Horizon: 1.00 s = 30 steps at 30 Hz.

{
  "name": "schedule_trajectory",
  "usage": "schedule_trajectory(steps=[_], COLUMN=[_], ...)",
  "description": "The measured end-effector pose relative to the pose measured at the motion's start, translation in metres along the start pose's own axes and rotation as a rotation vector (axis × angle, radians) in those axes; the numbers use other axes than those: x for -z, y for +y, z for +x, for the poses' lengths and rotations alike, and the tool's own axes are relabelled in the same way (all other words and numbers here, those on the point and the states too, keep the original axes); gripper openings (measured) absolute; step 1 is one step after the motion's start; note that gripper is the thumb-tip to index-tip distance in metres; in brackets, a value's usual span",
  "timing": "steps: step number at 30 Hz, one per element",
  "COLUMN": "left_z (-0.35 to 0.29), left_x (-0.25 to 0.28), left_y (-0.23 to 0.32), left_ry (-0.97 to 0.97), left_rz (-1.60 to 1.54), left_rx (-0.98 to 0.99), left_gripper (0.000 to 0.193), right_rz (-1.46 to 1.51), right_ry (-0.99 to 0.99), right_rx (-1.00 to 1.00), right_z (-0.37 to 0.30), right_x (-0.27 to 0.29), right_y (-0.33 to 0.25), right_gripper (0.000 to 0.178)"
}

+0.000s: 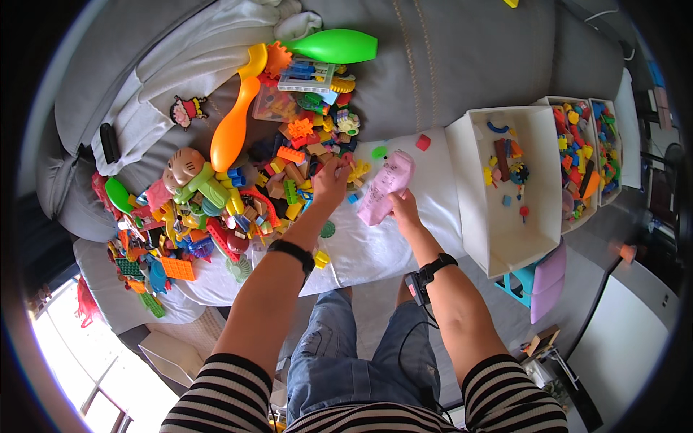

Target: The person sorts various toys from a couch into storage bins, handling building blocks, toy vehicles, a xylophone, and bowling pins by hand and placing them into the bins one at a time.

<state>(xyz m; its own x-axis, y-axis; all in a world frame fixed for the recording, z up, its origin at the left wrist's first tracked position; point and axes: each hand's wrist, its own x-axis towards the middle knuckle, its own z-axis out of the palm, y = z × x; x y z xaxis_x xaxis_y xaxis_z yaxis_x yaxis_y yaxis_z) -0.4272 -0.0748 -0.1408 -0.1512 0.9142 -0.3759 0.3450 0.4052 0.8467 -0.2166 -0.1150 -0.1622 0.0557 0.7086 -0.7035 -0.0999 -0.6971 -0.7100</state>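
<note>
My right hand (406, 209) grips the lower end of a pink, printed cloth-like piece (388, 186), which looks crumpled and is held above the white sheet. At the right edge of a big heap of toys, my left hand (330, 180) has its fingers curled together. What they hold, if anything, I cannot make out. Close by them lie wooden blocks (294, 173), a yellow toy piece (359, 170) and a green round piece (379, 152). A small red block (423, 142) lies alone beyond the pink piece.
A white bin (473, 195) with a few toys stands at the right, beside fuller bins (575, 155). An orange toy bowling pin (232, 130), a green one (336, 46) and a doll (186, 166) lie on the heap. A grey sofa back (476, 58) rises behind.
</note>
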Motion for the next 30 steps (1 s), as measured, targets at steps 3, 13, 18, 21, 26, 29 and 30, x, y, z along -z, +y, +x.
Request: schedule_trajectory(steps=[3,13,18,21,26,29,30], left_z=[-0.018,-0.056,-0.059,-0.055,-0.042,-0.068,-0.076], left_x=[0.011,-0.057,-0.137,-0.187,-0.207,-0.193,-0.181], left_y=[0.0,0.118,0.171,0.174,0.133,0.142,0.144], left_ry=[-0.171,-0.354,-0.558,-0.636,-0.57,-0.6,-0.629], left_rz=[-0.379,-0.909,-0.734,-0.627,-0.092,-0.321,-0.46], left_rx=[0.286,0.351,0.289,0.349,0.275,0.217,0.19], left_gripper=[0.018,0.03,0.033,0.046,0.065,0.053,0.048], right_rz=[0.117,0.184,0.349,0.263,0.119,0.134,0.145], right_ry=[-0.071,-0.083,0.183,0.305,0.364,0.324,0.275], right_rx=[-0.148,0.208,0.06,-0.039,-0.108,-0.069,-0.015], right_z=[-0.024,-0.085,-0.092,-0.072,-0.063,-0.075,-0.081], right_x=[-0.001,0.076,0.162,0.203,0.195,0.189,0.178], right_y=[-0.023,-0.093,-0.121,-0.118,-0.115,-0.099,-0.1], right_gripper=[0.038,0.037,0.035,0.036,0.043,0.04,0.038])
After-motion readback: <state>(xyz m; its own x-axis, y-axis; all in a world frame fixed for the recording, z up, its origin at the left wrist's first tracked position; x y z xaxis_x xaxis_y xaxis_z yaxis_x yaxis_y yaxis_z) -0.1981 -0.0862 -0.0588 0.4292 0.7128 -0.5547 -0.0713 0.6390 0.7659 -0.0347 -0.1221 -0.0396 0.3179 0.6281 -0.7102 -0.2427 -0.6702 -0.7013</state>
